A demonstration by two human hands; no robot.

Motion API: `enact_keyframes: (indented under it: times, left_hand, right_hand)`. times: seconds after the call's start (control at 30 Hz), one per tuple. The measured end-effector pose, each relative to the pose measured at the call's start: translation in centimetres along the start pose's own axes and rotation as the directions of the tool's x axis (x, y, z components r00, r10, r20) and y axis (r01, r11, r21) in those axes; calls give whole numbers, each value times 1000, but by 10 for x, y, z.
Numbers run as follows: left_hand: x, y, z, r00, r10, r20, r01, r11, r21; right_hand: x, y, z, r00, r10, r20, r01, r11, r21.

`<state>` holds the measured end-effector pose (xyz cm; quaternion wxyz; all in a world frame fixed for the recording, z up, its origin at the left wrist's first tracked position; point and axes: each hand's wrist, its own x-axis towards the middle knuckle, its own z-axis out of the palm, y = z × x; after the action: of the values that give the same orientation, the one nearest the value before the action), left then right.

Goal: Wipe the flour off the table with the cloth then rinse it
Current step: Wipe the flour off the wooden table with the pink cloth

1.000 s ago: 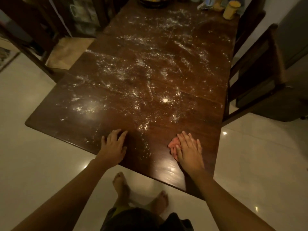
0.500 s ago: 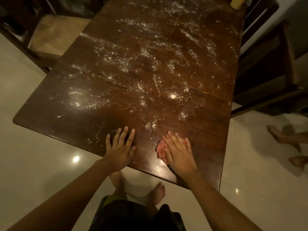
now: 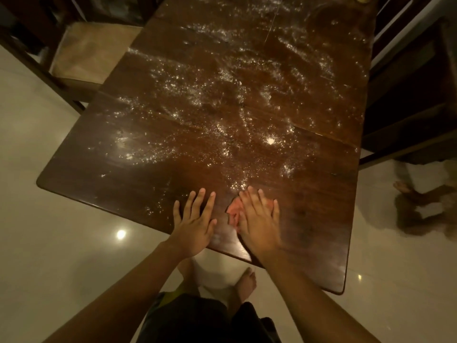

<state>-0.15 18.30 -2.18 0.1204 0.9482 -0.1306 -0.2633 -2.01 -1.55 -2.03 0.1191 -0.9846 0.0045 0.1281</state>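
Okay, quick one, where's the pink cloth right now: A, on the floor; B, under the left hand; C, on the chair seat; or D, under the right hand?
D: the right hand lies flat on the pink cloth near the table's near edge, while the left hand rests on bare wood beside it.

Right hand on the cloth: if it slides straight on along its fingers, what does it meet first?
The right hand, flat on the pink cloth, points up the table. First in line is the flour patch just ahead of it. Beyond that there is only more scattered flour, as far as the picture shows.
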Motion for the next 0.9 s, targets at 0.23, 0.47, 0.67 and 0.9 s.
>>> enact_keyframes:
  times: [0.23, 0.47, 0.67, 0.9]
  left_hand:
    - [-5, -26, -2, 993, 99, -62, -99, 995, -6]
    - [-4, -27, -2, 992, 116, -43, -115, 993, 36]
    - [-3, -29, 1, 992, 117, -41, -116, 993, 27]
    - [-3, -29, 2, 987, 135, -91, -135, 991, 6]
  right_hand:
    - [-5, 38, -2, 886, -452, 106, 464, 869, -174]
    - [59, -1, -14, 999, 45, 5, -45, 999, 30]
    - [31, 17, -8, 862, -496, 105, 507, 852, -132]
    - [80, -1, -17, 998, 32, -45, -30, 998, 51]
